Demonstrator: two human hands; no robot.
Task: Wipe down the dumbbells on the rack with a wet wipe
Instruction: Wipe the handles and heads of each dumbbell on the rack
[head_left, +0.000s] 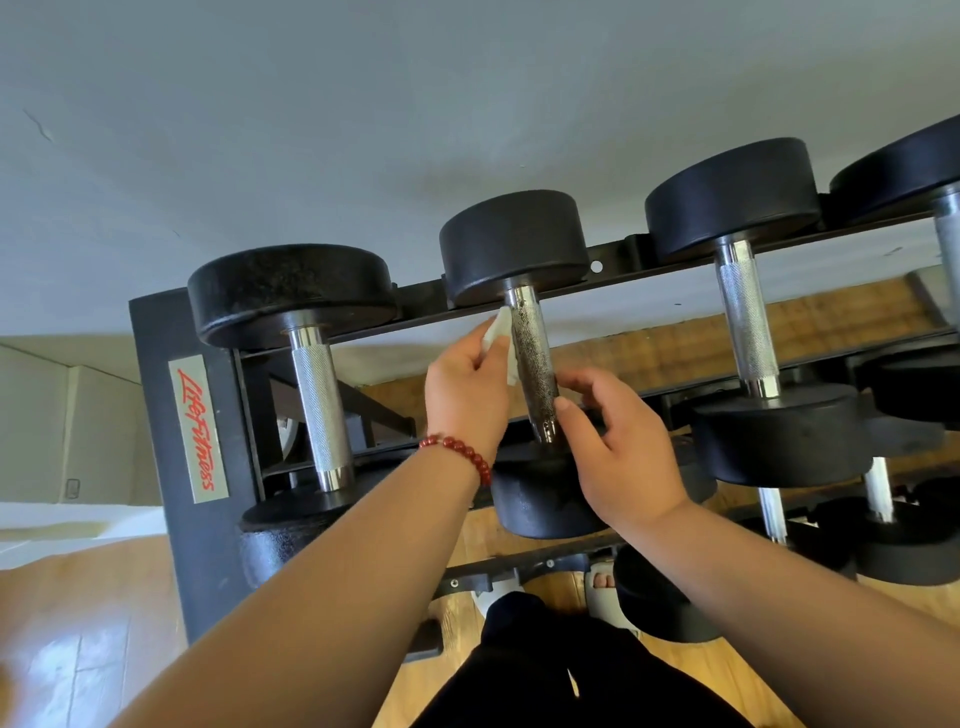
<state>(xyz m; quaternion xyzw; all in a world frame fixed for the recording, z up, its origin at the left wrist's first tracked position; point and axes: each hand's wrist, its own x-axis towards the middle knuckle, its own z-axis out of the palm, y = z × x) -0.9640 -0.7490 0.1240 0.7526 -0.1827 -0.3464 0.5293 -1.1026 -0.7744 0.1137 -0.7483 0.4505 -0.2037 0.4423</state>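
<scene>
Wipe (497, 338) sits pinched in left hand (467, 395), pressed to the left side of the knurled handle (535, 353) of the second dumbbell (514, 244) on the rack (171, 415) top tier. Right hand (618, 441) curls loosely at the handle's lower end; whether it grips cannot be told.

- Dumbbell heads (291, 296): black rubber-like coating, looking matt and finely pebbled.
- Left dumbbell handle (318, 405): bright metal, gleaming smooth at both ends and showing rough knurling along the grip.
- Middle dumbbell handle (532, 364): knurled metal, looking darker and speckled.
- Wet wipe (498, 332): thin white sheet, looking soft and crumpled.
- Rack (166, 493): black painted metal, appearing matt.
- Rack label (197, 426): dull silver plate, carrying red lettering.
- Floor (78, 649): wooden boards, shining glossy.
- Bracelet (460, 451): red beads, glinting smooth.
- Wall (363, 104): pale paint, looking matt.
</scene>
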